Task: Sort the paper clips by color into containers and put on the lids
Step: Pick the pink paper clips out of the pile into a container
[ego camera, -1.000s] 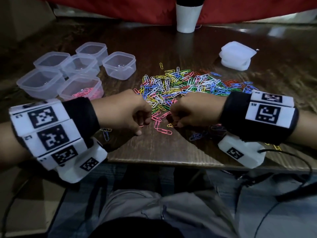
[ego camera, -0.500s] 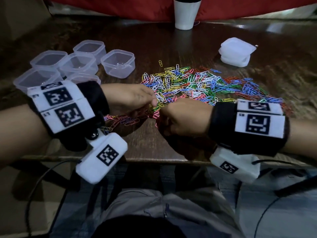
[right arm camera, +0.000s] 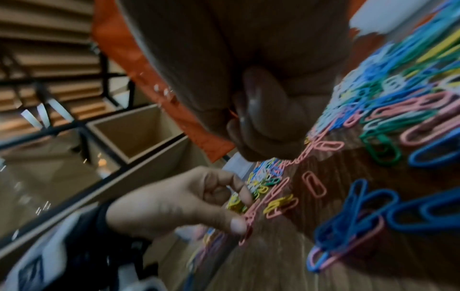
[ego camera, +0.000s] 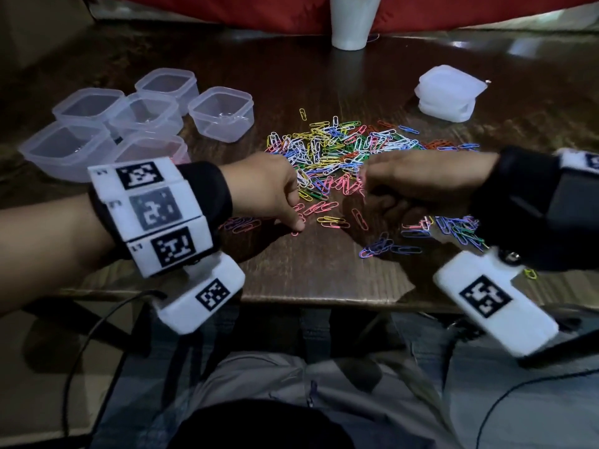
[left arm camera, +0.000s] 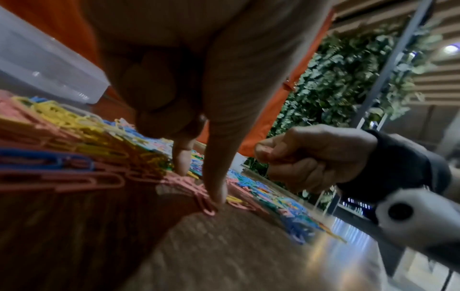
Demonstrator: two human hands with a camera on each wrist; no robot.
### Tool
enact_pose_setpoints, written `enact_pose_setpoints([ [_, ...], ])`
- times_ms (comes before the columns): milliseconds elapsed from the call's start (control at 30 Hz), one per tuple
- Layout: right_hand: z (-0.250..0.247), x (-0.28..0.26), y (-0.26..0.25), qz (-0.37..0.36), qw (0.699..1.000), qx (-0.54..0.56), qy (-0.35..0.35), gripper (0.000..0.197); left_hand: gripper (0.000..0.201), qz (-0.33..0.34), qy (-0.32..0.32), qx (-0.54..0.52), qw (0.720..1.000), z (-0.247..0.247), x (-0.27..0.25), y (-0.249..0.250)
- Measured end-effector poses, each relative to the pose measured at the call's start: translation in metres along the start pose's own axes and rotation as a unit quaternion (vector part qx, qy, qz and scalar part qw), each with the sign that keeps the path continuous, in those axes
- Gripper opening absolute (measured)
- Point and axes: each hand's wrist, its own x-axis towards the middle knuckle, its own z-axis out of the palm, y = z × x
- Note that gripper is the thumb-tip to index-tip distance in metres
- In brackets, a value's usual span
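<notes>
Both hands are now working apart near the table's front edge: the left hand (ego camera: 269, 192) is pinning pink paper clips (ego camera: 316, 207) under thumb and forefinger, while the right hand (ego camera: 411, 186) (fingers curled, holding pink clips) is lifting from the pile (ego camera: 343, 147).

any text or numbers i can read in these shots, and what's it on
No word or number reads clearly.
Tiny dark marks beside the square black-and-white marker tags on the white left wristband: too small and blurred to read.
White marker-tagged right wristband: cut off at the frame edge.
White plastic cup, clear plastic containers: no print.
</notes>
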Motion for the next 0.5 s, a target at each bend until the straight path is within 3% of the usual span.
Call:
enact_pose_setpoints([
  [100, -0.007, 0.002, 0.002, -0.006, 1.0, -0.015, 0.019, 0.023, 0.018, 0.023, 0.025, 0.037, 0.999, 0.001, 0.002, 0.001],
  [200, -0.003, 0.011, -0.003, -0.044, 0.987, -0.152, 0.038, 0.027, 0.014, 0.029, 0.014, 0.043, 0.999, 0.0, 0.003, -0.001],
  [333, 0.012, 0.023, -0.017, -0.128, 0.911, -0.391, 0.042, 0.019, 0.016, 0.037, -0.002, 0.061, 0.997, 0.002, 0.004, -0.005],
  [433, 0.021, 0.031, -0.023, -0.177, 0.863, -0.472, 0.027, 0.011, 0.021, 0.04, 0.015, 0.07, 0.997, 0.002, 0.001, -0.008],
  [500, 0.023, 0.039, -0.022, -0.198, 0.844, -0.498, 0.021, 0.016, 0.022, 0.048, 0.025, 0.041, 0.998, -0.004, 0.0, -0.015],
])
